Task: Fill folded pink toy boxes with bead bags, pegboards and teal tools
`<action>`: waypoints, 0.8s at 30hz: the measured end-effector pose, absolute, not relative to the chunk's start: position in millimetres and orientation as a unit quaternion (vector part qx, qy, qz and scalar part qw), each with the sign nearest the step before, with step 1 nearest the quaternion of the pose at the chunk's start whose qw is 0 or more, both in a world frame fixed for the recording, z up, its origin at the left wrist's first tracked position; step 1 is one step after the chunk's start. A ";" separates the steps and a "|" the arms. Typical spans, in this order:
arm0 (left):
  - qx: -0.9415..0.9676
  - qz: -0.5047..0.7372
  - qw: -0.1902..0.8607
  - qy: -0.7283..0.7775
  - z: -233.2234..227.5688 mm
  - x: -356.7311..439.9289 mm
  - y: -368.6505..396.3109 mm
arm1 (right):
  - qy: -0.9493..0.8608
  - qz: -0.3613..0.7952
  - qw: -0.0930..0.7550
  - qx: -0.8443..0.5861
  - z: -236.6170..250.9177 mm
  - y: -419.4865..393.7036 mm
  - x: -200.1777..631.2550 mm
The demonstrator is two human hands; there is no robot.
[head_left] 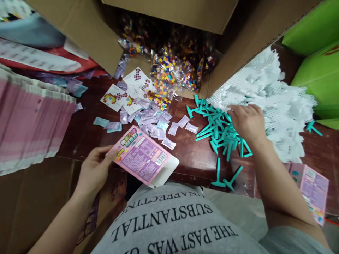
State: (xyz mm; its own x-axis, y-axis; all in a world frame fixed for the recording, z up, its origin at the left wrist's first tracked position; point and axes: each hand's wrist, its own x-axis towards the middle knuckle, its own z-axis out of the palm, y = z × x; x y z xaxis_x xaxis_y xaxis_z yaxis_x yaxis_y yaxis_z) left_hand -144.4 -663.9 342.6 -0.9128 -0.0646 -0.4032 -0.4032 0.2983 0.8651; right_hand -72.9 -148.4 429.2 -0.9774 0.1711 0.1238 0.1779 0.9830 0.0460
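Note:
My left hand [96, 165] grips a pink and purple printed cardboard box [144, 155] by its left edge, thumb on top. The box lies tilted above the table's front edge, its white end flap [167, 173] open towards my body. My right hand [247, 121] reaches over the near left side of a heap of white studded plastic sheets [283, 109], its fingers closed on the edge of one sheet. Just below and left of that hand lies a pile of teal T-shaped plastic tools [219, 128]; two of them lie apart nearer me.
Small lilac and blue sachets [156, 123] and printed pattern cards [113, 98] lie mid-table. Behind, a carton [174, 14] holds bags of coloured beads [169, 67]. Stacked flat pink boxes [31, 120] stand left; another pink box [314, 187] and green containers [317, 70] are right.

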 end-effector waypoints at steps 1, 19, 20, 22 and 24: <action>-0.163 0.571 0.150 0.791 342.9 -141.5 -668.9 | -0.995 -0.009 0.071 -0.072 438.2 -150.4 -70.1; 0.476 0.166 0.146 0.851 363.2 -168.0 -645.4 | -0.944 -0.042 -0.186 0.269 415.0 -140.3 -100.3; 0.490 0.151 0.161 0.843 365.6 -173.1 -637.0 | -0.943 -0.049 -0.181 0.276 414.5 -140.0 -100.0; 0.518 0.138 0.194 0.822 370.9 -184.0 -618.8 | -0.940 -0.072 -0.173 0.286 411.9 -142.1 -100.2; 0.550 0.143 0.214 0.794 374.4 -193.4 -601.7 | -0.937 -0.089 -0.166 0.294 408.3 -145.9 -101.7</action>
